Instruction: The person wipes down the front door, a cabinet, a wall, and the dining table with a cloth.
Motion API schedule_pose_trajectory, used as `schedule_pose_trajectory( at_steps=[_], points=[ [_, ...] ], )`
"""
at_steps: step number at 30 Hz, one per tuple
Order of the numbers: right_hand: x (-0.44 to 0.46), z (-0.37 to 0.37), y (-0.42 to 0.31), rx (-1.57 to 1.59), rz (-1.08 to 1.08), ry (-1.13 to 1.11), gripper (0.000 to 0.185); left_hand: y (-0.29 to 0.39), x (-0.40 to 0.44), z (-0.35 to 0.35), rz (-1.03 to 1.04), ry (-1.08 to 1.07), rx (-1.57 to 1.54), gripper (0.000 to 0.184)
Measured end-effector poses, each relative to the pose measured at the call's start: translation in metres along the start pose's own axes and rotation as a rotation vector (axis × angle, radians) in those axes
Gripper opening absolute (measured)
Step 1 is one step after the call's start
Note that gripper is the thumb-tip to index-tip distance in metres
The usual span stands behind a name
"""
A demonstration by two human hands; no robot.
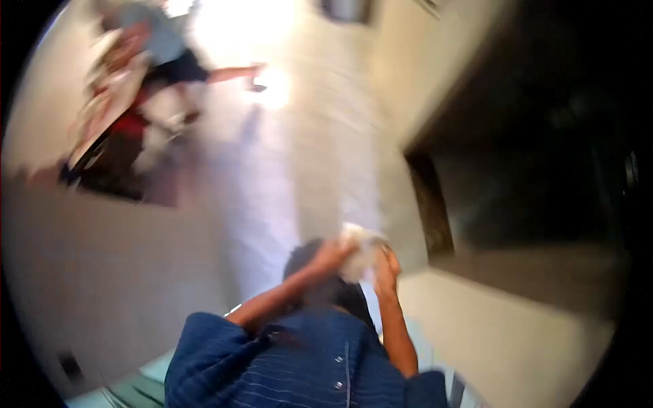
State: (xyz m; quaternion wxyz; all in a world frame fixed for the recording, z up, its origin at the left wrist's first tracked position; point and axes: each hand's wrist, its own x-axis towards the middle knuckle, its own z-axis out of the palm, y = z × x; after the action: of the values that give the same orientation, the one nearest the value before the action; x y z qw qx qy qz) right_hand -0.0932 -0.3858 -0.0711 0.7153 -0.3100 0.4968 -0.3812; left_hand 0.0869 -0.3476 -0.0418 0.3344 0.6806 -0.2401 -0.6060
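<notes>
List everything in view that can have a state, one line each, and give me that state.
Left hand: closed on the pale item, blurred.
Right hand: closed on the pale item's other side.
Pale item: held up between both hands; too blurred to identify.
Dark blue shirt: worn.
Floor: brightly lit in parts.
Other person's arm: stretched out.
Dark area at right: unlit, details lost.

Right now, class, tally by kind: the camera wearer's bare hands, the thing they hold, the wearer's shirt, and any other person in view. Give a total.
Wearer's bare hands: 2
Pale, blurred object held in them: 1
Dark blue shirt with thin pale stripes: 1
Other person in a grey-blue top: 1
Total: 5
</notes>
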Motion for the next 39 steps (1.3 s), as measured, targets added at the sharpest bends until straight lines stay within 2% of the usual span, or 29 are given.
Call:
schedule_pose_trajectory(
  at_steps=[1, 3, 4, 5, 6, 7, 9, 11, 12, 14, 15, 16, 18, 20, 21, 22, 23, 24, 25, 27, 30, 33, 34, 37, 39],
  points=[
    [0.017, -0.022, 0.027, 0.07, -0.043, -0.033, 0.032, 0.024, -0.002, 0.003, -0.018, 0.013, 0.106, 0.044],
    [0.008, -0.012, -0.007, 0.099, 0.077, 0.041, 0.028, 0.011, 0.031, 0.015, 0.01, 0.052, 0.091, 0.03],
    [-0.003, -0.006, -0.028, -0.018, -0.022, 0.102, 0.034, 0.036, 0.025, 0.029, -0.016, -0.091, -0.183, 0.032],
    [0.001, -0.017, -0.013, -0.315, -0.256, 0.22, 0.054, 0.026, 0.043, 0.033, 0.006, -0.221, -0.192, 0.032],
    [0.003, -0.019, 0.001, -0.683, -0.411, 0.458, 0.068, 0.039, 0.042, 0.047, 0.012, -0.339, -0.332, 0.033],
    [-0.009, -0.01, -0.027, -0.652, -0.432, 0.501, 0.078, 0.03, 0.054, 0.051, -0.051, -0.365, -0.305, 0.033],
    [-0.017, -0.018, -0.062, -0.827, -0.311, 0.494, 0.064, 0.015, 0.08, 0.063, -0.186, -0.501, -0.264, 0.033],
    [-0.012, -0.045, -0.062, -1.093, -0.336, 0.442, 0.046, 0.025, 0.085, 0.085, -0.212, -0.649, -0.346, 0.031],
    [-0.015, -0.054, -0.06, -1.019, -0.31, 0.505, 0.033, 0.033, 0.085, 0.094, -0.221, -0.709, -0.293, 0.031],
    [-0.023, -0.071, -0.061, -1.099, -0.211, 0.546, 0.031, 0.045, 0.092, 0.111, -0.201, -0.874, -0.224, 0.029],
    [-0.03, -0.075, -0.062, -1.161, -0.167, 0.559, 0.03, 0.03, 0.11, 0.113, -0.268, -0.975, -0.127, 0.032],
    [-0.031, -0.091, -0.043, -0.87, -0.465, 0.616, 0.027, 0.042, 0.109, 0.12, -0.321, -0.941, -0.022, 0.035],
    [-0.048, -0.121, -0.032, -0.866, -0.374, 0.786, 0.023, 0.034, 0.122, 0.13, -0.361, -0.942, 0.199, 0.042],
    [-0.081, -0.164, -0.05, -1.448, -0.004, 1.011, 0.018, 0.035, 0.126, 0.13, -0.348, -0.973, 0.283, 0.042],
    [-0.097, -0.179, -0.06, -1.81, 0.234, 1.051, 0.014, 0.036, 0.129, 0.127, -0.338, -0.988, 0.325, 0.042],
    [-0.108, -0.194, -0.066, -1.638, 0.496, 1.322, 0.016, 0.032, 0.135, 0.122, -0.38, -1.04, 0.311, 0.044],
    [-0.131, -0.208, -0.08, -1.945, 0.111, 1.314, 0.016, 0.025, 0.138, 0.119, -0.42, -1.05, 0.314, 0.044],
    [-0.148, -0.203, -0.096, -2.243, 0.566, 0.844, 0.015, 0.018, 0.141, 0.116, -0.46, -1.054, 0.317, 0.045],
    [-0.143, -0.194, -0.101, -2.061, 0.685, 0.86, 0.019, 0.02, 0.142, 0.113, -0.497, -1.055, 0.32, 0.045],
    [-0.142, -0.195, -0.078, -2.328, 0.658, 0.686, 0.025, 0.021, 0.142, 0.109, -0.527, -1.042, 0.355, 0.045],
    [-0.13, -0.218, -0.034, -2.358, 0.574, 0.435, 0.027, 0.018, 0.146, 0.096, -0.544, -0.972, 0.344, 0.045],
    [-0.085, -0.229, -0.028, -2.255, 0.646, 0.167, 0.026, 0.018, 0.162, 0.07, -0.469, -0.849, 0.306, 0.042],
    [-0.071, -0.251, -0.005, -2.269, 0.677, 0.151, 0.027, 0.011, 0.17, 0.06, -0.458, -0.756, 0.294, 0.041],
    [-0.037, -0.289, -0.014, -2.344, 0.675, 0.019, 0.028, 0.008, 0.19, 0.03, -0.403, -0.481, 0.215, 0.036],
    [-0.024, -0.329, -0.031, -2.429, 0.633, 0.186, 0.029, 0.011, 0.191, 0.017, -0.39, -0.355, 0.143, 0.035]
  ],
)
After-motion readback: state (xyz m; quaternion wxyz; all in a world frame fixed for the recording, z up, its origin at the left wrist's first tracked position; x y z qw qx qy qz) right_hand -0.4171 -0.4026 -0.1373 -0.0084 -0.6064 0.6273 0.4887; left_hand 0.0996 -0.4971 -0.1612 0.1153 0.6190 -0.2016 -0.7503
